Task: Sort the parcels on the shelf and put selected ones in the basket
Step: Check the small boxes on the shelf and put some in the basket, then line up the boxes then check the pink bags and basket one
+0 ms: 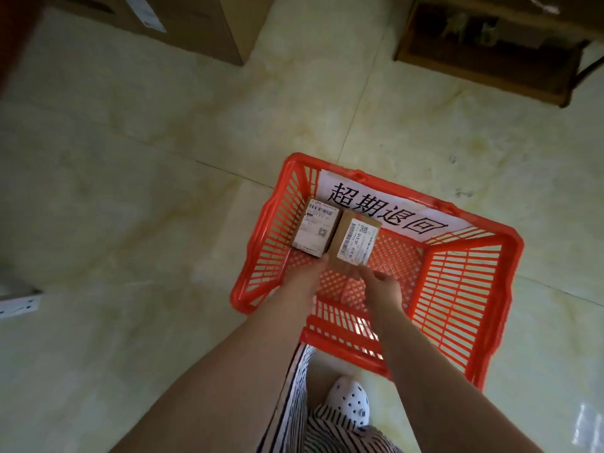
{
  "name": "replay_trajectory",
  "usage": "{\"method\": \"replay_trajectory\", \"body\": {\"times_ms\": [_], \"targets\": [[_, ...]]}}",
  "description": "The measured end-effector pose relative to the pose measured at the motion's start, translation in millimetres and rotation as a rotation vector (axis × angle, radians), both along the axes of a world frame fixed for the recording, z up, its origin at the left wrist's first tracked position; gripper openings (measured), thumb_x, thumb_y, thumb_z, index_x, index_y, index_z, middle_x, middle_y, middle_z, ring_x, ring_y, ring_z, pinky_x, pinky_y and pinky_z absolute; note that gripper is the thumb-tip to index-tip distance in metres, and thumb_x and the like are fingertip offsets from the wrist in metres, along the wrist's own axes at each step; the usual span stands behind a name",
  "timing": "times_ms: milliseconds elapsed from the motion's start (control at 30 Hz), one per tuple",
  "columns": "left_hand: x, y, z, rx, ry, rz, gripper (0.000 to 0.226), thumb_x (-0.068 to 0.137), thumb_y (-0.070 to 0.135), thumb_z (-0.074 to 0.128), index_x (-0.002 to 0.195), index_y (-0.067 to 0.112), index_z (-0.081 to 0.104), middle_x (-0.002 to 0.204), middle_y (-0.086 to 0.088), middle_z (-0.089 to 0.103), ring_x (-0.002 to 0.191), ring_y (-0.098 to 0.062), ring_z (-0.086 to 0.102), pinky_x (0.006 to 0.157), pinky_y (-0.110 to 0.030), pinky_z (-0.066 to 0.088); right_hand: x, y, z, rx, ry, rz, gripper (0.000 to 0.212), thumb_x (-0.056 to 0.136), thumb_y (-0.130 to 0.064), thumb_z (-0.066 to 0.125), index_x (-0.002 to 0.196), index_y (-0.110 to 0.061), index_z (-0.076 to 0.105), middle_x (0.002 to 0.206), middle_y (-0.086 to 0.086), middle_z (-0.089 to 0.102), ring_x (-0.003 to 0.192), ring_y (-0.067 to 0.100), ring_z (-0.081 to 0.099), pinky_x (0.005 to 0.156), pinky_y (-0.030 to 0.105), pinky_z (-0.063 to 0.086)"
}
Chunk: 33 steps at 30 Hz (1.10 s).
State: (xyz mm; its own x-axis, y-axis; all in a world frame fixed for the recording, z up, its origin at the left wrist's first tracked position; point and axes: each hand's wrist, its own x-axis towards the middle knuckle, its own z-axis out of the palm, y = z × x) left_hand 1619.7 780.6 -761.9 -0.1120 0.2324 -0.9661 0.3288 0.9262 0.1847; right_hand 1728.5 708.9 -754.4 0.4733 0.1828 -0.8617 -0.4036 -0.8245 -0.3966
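Reaching into red basket (pixel 464 289) | brown parcel (pixel 354 240) is gripped between left hand (pixel 310 273) and right hand (pixel 382 286) | second parcel (pixel 315 227) lies just left of left hand.

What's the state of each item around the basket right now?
Red basket: on the floor, open-topped, paper sign inside its far wall.
Left parcel: lying in the basket, label up.
Right parcel: label up, both hands at its near end.
Left hand: on right parcel.
Right hand: on right parcel.
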Motion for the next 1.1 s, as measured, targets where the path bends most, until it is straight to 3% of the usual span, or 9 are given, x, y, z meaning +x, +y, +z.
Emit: {"method": "replay_trajectory", "body": {"times_ms": [100,200,300,367,467,600,767,900,1100], "targets": [[-28,10,83,0.135,-0.099,0.046,0.049,0.090,0.037,0.064,0.123,0.001,0.060,0.109,-0.010,0.068,0.102,-0.025,0.065,0.099,-0.037,0.049,-16,7,79,0.129,0.144,-0.033,0.025,0.091,-0.032,0.067,0.102,-0.010,0.067,0.098,0.008,0.073,0.074,0.019,0.068,0.064,0.032,0.054],[-60,15,163,0.265,-0.165,0.173,0.035,0.088,0.033,0.068,0.114,0.008,0.068,0.106,-0.010,0.070,0.093,-0.023,0.067,0.095,-0.038,0.053,-32,17,158,0.282,0.288,0.024,0.018,0.091,-0.027,0.068,0.101,-0.012,0.069,0.082,0.005,0.077,0.066,0.018,0.074,0.066,0.035,0.057],[-110,2,273,0.370,-0.233,0.422,0.007,0.092,0.022,0.063,0.095,0.017,0.066,0.092,-0.004,0.069,0.074,-0.011,0.066,0.072,-0.023,0.057,-66,25,262,0.444,0.394,0.096,0.013,0.091,-0.020,0.068,0.098,-0.009,0.069,0.085,0.006,0.076,0.079,0.021,0.072,0.078,0.036,0.058],[-146,-15,353,0.452,-0.301,0.592,0.009,0.095,0.017,0.059,0.102,0.016,0.064,0.091,-0.002,0.068,0.068,-0.007,0.065,0.064,-0.017,0.055,-98,26,332,0.533,0.441,0.179,0.013,0.091,-0.018,0.066,0.100,-0.010,0.070,0.091,0.005,0.074,0.086,0.019,0.068,0.080,0.030,0.054],[-207,-52,453,0.590,-0.391,0.785,0.022,0.096,0.015,0.055,0.118,0.012,0.061,0.098,-0.001,0.068,0.082,-0.010,0.064,0.070,-0.018,0.056,-155,24,425,0.629,0.556,0.366,0.018,0.094,-0.021,0.059,0.107,-0.014,0.068,0.100,0.004,0.072,0.089,0.013,0.067,0.086,0.028,0.049],[-285,-112,558,0.738,-0.423,1.014,0.011,0.097,0.017,0.054,0.103,0.017,0.063,0.099,0.002,0.066,0.087,-0.008,0.062,0.085,-0.021,0.049,-243,10,521,0.678,0.705,0.600,0.016,0.097,-0.021,0.054,0.104,-0.018,0.068,0.092,-0.001,0.075,0.085,0.010,0.068,0.075,0.021,0.053],[-383,-196,626,0.882,-0.331,1.329,0.019,0.094,0.017,0.059,0.113,0.016,0.060,0.100,0.003,0.067,0.092,-0.008,0.063,0.081,-0.019,0.051,-365,-33,596,0.668,0.840,0.829,0.012,0.097,-0.022,0.057,0.100,-0.020,0.069,0.089,-0.003,0.074,0.082,0.009,0.067,0.073,0.022,0.051],[-461,-266,649,0.958,-0.293,1.504,0.008,0.093,0.020,0.060,0.098,0.022,0.065,0.099,0.006,0.068,0.092,-0.006,0.063,0.078,-0.018,0.050,-459,-80,626,0.624,0.906,0.978,0.013,0.097,-0.024,0.058,0.101,-0.021,0.069,0.088,-0.006,0.074,0.081,0.008,0.067,0.074,0.021,0.050],[-583,-367,672,1.055,-0.226,1.662,0.008,0.094,0.018,0.059,0.097,0.021,0.066,0.096,0.006,0.069,0.089,-0.007,0.063,0.076,-0.019,0.050,-602,-163,655,0.581,0.983,1.086,0.010,0.093,-0.024,0.064,0.098,-0.020,0.071,0.086,-0.004,0.076,0.082,0.011,0.067,0.074,0.022,0.052]]}}
